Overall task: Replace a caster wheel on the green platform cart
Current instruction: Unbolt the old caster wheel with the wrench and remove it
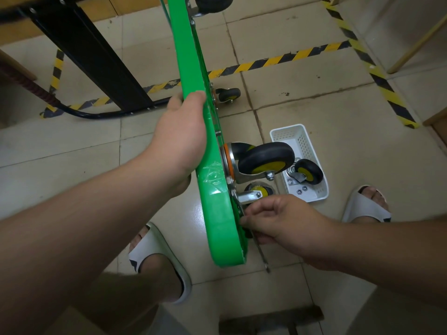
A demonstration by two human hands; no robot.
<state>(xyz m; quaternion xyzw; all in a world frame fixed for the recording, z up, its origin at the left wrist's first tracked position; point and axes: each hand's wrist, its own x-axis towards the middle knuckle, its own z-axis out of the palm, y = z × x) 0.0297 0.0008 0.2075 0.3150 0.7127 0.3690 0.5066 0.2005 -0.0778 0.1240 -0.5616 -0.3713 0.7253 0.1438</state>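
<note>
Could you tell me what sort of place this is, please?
Likely a workshop or storeroom: tiled floor with yellow-black hazard tape, a black-legged workbench, and a white parts basket holding a spare caster.

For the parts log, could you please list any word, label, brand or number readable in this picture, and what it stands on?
None can be read. The green cart, its caster wheel and the white basket show no lettering; the yellow-black floor tape is stripes only, without words.

Bare left hand (180,139), right hand (278,220), bare forearms; white open-toed slide sandals (159,259) with dark strap marks; pale shorts (150,320).
</note>
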